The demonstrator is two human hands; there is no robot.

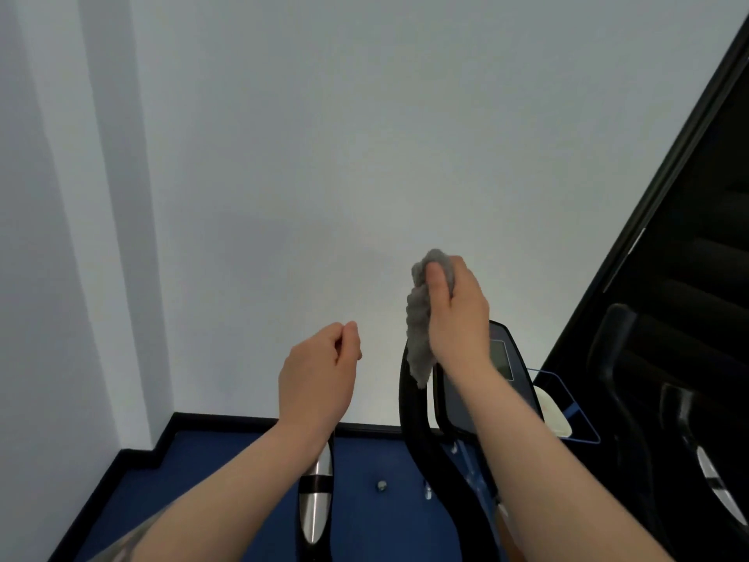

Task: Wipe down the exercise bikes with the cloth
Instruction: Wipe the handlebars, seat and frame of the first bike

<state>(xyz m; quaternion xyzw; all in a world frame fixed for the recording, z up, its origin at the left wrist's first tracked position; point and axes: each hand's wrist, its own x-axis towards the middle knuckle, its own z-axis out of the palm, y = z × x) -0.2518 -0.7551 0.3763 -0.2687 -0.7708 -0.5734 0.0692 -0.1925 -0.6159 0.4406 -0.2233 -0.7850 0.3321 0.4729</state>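
My right hand (458, 314) grips a bunched grey cloth (419, 318), held up in front of the white wall above the exercise bike's console (500, 358). The cloth's lower end hangs down to the top of the bike's black curved handlebar (417, 432). My left hand (318, 371) hovers to the left at about the same height, fingers loosely curled and holding nothing. Below it runs the bike's left handle (316, 500), black with silver grip plates, partly hidden by my left forearm.
A white wall (324, 156) fills most of the view, meeting blue carpet (202, 480) along a black skirting board. A second dark machine (689, 399) stands close on the right. A blue-framed holder (567, 407) with a pale object sits behind the console.
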